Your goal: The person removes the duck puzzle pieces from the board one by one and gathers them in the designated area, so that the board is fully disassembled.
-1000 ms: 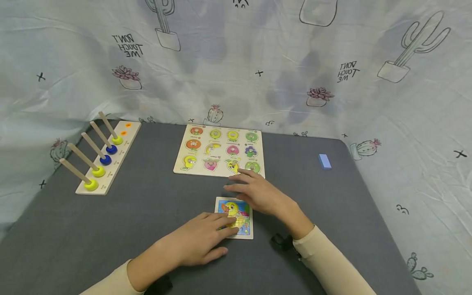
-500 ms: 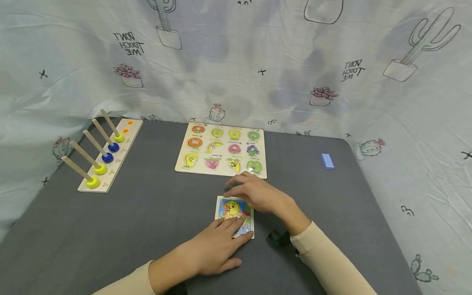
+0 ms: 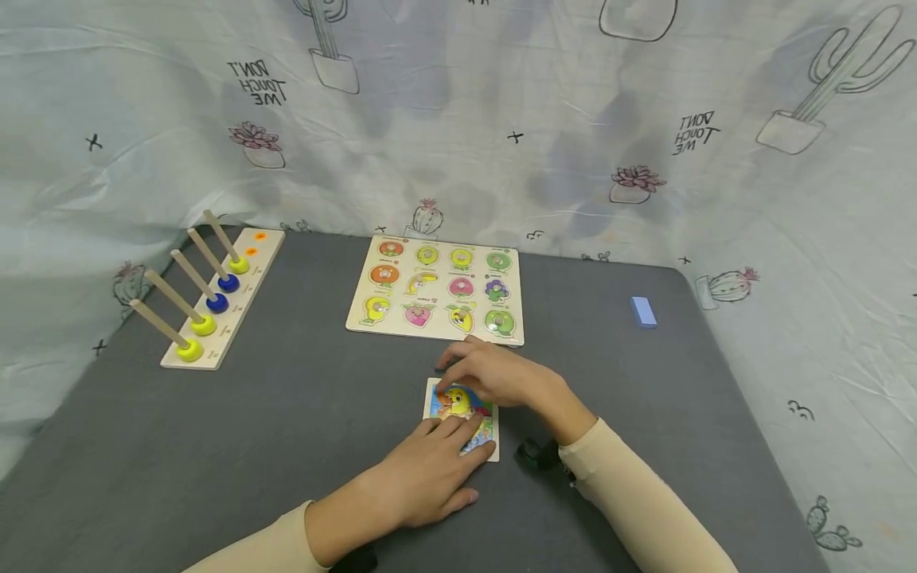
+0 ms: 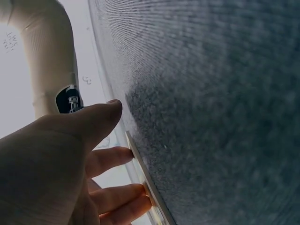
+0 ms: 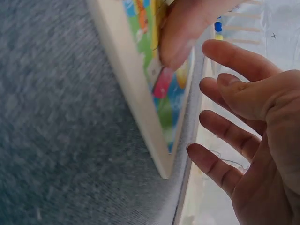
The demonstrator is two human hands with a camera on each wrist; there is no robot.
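A small square jigsaw puzzle [image 3: 455,403] with a yellow duck picture and a pale wooden frame lies on the grey table. Across its lower half rests my left hand [image 3: 428,475], fingers spread and fairly straight; in the left wrist view their tips [image 4: 123,157] meet the thin board edge. My right hand [image 3: 497,374] hovers at the puzzle's top edge with loosely bent fingers. Seen from the right wrist, its fingers [image 5: 225,129] hold nothing, while a left fingertip [image 5: 176,51] presses the puzzle near a pink patch. The left hand covers part of the picture.
Behind the puzzle lies a wooden fruit peg board [image 3: 437,290]. A pegged counting board [image 3: 218,318] with yellow and blue rings stands at the left. A small blue block [image 3: 643,312] is at the right. Patterned cloth [image 3: 458,119] hangs beyond the table's far edge.
My left hand has slid rightward over the puzzle, its fingers spreading. My right hand's fingers have bent down closer to the puzzle's top edge. The head view has shifted slightly.
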